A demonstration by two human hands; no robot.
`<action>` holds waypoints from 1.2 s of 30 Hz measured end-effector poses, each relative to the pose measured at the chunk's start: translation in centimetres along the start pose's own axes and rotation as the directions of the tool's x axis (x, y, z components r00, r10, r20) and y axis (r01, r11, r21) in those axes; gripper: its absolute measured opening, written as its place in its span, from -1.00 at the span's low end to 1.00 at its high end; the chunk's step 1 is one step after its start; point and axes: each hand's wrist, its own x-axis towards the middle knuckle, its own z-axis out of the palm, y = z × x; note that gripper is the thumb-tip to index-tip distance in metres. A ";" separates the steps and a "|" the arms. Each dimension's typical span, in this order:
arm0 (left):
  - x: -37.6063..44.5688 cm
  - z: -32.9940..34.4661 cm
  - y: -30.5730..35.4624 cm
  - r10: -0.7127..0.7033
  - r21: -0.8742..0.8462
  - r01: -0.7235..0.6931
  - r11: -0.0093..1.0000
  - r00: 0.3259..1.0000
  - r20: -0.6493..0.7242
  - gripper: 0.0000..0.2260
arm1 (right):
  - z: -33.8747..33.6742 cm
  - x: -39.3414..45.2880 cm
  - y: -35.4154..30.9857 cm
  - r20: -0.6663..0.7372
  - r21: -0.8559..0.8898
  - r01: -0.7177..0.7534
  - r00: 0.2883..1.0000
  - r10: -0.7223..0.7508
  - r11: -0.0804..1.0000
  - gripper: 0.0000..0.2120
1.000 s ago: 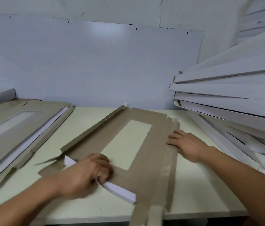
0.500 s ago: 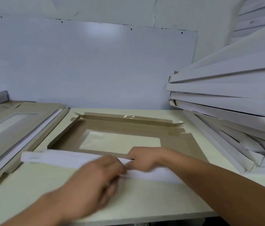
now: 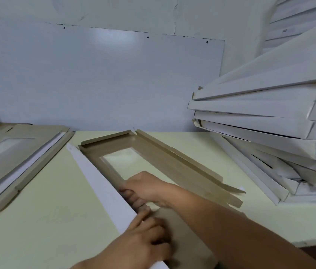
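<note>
Carton blank (image 3: 153, 150) lies flat on the table (image 3: 42, 210), brown side up. Its long axis runs away from the person and a clear film window (image 3: 126, 162) is set in the middle panel. The far and right flaps stand part-raised.

The white side flap (image 3: 95, 177) along the left edge is folded upward. Both hands are on its near half, close together, the rest of the flap running off beyond them unsupported.

The right hand (image 3: 147, 186) reaches across the panel, its fingers (image 3: 129, 193) curled over the crease and gripping the flap against the panel edge. The left hand (image 3: 143, 243) is just nearer. Its forefinger lies along the fold and the other fingers are bent round the flap's top edge — it looks like a hold, though that hand is blurred.

Handling, as I judge it: thin board, very light, stiff across the panels but ready to hinge at the scored lines. It would skid easily on the smooth table, so one hand has to pin it. Best held at the crease and flap edges, never on the film, which would dent or smear. A flap this long may bow if pressed at one spot only — better to work along it.

Stack of made-up white boxes (image 3: 260, 121) on the right, well apart. Pile of flat blanks (image 3: 11, 152) on the left.
</note>
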 end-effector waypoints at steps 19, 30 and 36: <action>-6.7 -8.0 -11.8 -0.267 -0.529 0.452 0.718 0.881 0.389 -0.63 | -2.9 -13.5 6.5 0.250 -0.938 0.323 0.882 -0.398 0.124 -0.30; -4.6 -10.6 -5.5 -0.350 -0.164 0.353 0.921 0.935 0.052 -0.18 | -3.7 -10.3 4.0 -0.040 -0.895 0.136 0.924 -0.380 0.424 -0.84; -2.9 -5.6 -1.5 -0.236 0.026 0.242 0.970 0.910 0.340 -0.41 | -2.5 -9.2 5.2 0.008 -0.905 0.204 0.885 -0.465 0.373 -0.69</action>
